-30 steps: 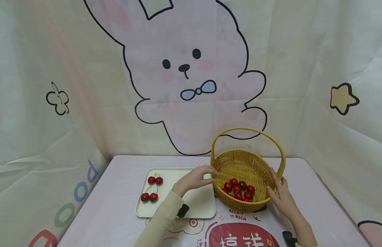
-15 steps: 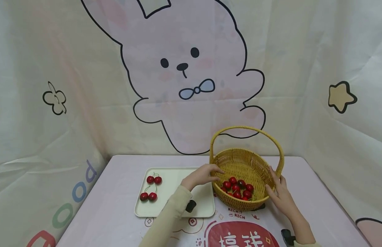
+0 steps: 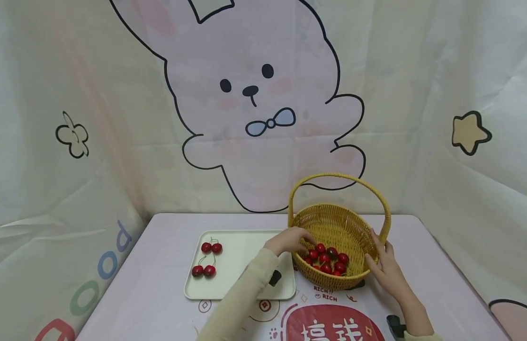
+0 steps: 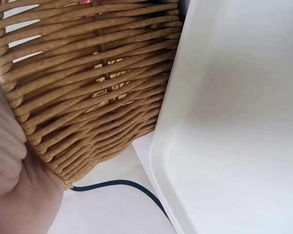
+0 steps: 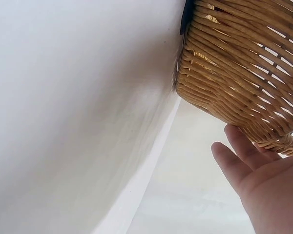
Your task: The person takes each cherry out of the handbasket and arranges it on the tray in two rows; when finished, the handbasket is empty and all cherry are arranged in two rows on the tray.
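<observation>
A round yellow wicker basket with a tall arched handle holds several red cherries gathered toward its front. My left hand reaches over the basket's left rim, fingers bent down beside the cherries; I see nothing held. In the left wrist view, the woven wall hides those fingertips. My right hand rests against the basket's right side, fingers spread and fairly straight along the rim. The right wrist view shows its fingers beside the outer weave. Left of the basket, a cream tray carries two pairs of stemmed cherries.
A pale tablecloth with a red printed patch covers the table. Behind it hangs a cloth backdrop with a cartoon animal. The tray's right edge lies close against the basket, partly under my left forearm.
My left hand has moved right, from the basket's left rim to over its inside near the cherries. My right hand stays at the basket's right side. The view has shifted slightly.
</observation>
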A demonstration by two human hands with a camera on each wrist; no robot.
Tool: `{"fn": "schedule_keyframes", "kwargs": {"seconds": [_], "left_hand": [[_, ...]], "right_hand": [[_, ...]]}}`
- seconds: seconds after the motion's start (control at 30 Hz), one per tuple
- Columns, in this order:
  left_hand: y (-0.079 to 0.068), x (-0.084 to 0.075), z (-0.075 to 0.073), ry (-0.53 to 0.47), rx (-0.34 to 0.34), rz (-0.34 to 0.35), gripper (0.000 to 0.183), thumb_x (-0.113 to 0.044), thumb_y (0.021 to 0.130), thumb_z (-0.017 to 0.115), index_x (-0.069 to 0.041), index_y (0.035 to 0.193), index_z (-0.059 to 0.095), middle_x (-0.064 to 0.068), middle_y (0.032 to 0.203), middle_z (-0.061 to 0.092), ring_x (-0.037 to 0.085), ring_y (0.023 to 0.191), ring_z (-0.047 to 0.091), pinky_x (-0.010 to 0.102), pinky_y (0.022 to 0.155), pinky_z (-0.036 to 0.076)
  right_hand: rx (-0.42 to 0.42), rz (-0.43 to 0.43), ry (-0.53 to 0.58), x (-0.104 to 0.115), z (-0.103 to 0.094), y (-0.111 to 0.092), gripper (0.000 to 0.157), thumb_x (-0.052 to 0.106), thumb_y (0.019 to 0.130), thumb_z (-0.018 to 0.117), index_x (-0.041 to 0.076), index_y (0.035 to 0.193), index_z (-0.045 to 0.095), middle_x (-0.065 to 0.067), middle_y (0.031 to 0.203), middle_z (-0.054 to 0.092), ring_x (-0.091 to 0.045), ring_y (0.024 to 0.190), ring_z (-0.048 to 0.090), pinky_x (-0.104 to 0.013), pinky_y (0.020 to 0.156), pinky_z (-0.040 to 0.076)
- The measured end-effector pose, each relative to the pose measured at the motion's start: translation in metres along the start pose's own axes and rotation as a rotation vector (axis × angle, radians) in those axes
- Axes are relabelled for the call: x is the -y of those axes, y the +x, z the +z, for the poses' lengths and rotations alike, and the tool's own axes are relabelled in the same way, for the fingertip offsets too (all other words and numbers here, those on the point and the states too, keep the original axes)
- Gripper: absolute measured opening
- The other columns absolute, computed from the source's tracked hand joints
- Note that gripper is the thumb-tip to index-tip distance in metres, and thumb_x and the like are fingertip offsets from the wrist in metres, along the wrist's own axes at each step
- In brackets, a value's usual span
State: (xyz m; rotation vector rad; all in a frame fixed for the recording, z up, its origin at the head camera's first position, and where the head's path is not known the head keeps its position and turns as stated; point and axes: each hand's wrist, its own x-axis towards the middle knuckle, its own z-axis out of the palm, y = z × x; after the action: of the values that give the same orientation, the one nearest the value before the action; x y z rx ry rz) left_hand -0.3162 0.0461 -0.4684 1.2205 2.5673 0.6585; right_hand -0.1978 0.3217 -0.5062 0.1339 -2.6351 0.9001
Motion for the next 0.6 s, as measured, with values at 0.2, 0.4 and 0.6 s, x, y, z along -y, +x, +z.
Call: {"fn": "schedule_keyframes", "kwargs": {"seconds": [0.2, 0.4, 0.6], "left_hand": [[0.006, -0.001, 0.001, 0.083, 0.024, -0.034, 0.029, -0.019, 0.077, 0.075, -0.026, 0.104, 0.071, -0.016, 0.105, 0.065, 0.0, 0.097, 0.057, 0.018, 0.086, 0.045], [0.01, -0.007, 0.003, 0.152, 0.033, -0.087, 0.025, -0.023, 0.075, 0.077, -0.028, 0.099, 0.072, -0.016, 0.095, 0.066, 0.0, 0.087, 0.056, 0.017, 0.078, 0.046], [0.011, -0.01, 0.005, 0.213, 0.04, -0.118, 0.023, -0.029, 0.074, 0.077, -0.03, 0.096, 0.072, -0.018, 0.091, 0.066, -0.001, 0.087, 0.057, 0.019, 0.081, 0.046]], "right_hand": [[-0.004, -0.016, 0.005, 0.0, 0.0, 0.0, 0.071, 0.019, 0.093, 0.052, 0.02, 0.15, 0.011, -0.038, 0.137, 0.018, -0.064, 0.107, 0.039, -0.076, 0.073, 0.035], [-0.001, -0.007, 0.006, 0.002, 0.0, -0.001, 0.073, 0.017, 0.092, 0.053, 0.021, 0.15, 0.009, -0.038, 0.137, 0.017, -0.064, 0.108, 0.038, -0.076, 0.074, 0.034], [-0.003, -0.007, 0.003, 0.004, -0.001, -0.001, 0.073, 0.017, 0.092, 0.053, 0.021, 0.15, 0.009, -0.037, 0.137, 0.018, -0.064, 0.109, 0.038, -0.076, 0.075, 0.034]]}}
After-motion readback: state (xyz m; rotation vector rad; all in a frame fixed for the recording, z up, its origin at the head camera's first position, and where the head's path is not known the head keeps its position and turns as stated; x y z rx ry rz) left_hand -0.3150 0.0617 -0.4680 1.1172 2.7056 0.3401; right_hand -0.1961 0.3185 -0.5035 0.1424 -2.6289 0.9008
